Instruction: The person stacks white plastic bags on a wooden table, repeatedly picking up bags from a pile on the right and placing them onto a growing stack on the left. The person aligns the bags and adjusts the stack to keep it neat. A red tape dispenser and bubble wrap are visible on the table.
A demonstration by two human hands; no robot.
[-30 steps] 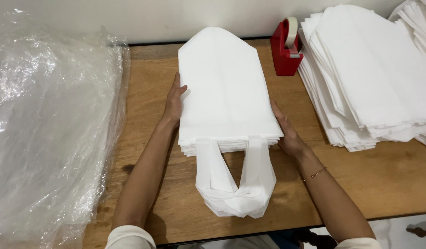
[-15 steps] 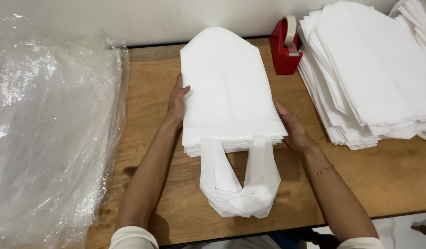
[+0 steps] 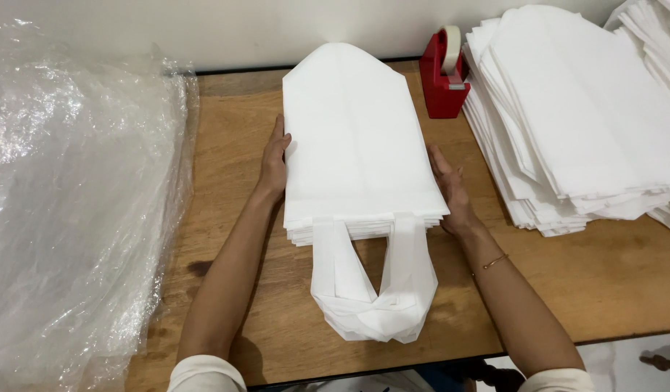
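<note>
A: Status on the stack of white bags?

B: Flat on the worktop, handles trailing toward the person. Left hand presses flat on the stack's left edge, right hand flat on its right edge. Grip is wide and open-palmed on both sides: clamping the pile between the palms, nothing pinched.

A: How to do the squaring well?

B: My read: keep palms vertical and push inward evenly, so the layers align instead of buckling. The lower layers near the handles look slightly fanned, so slide both hands toward that end and tap there too.

A: Hazards?

B: Red tape dispenser sits just beyond the right hand, near the stack's far corner. The bigger pile of white bags lies outboard of the right hand, clear plastic sheeting outboard of the left. Keep the elbows in.
</note>
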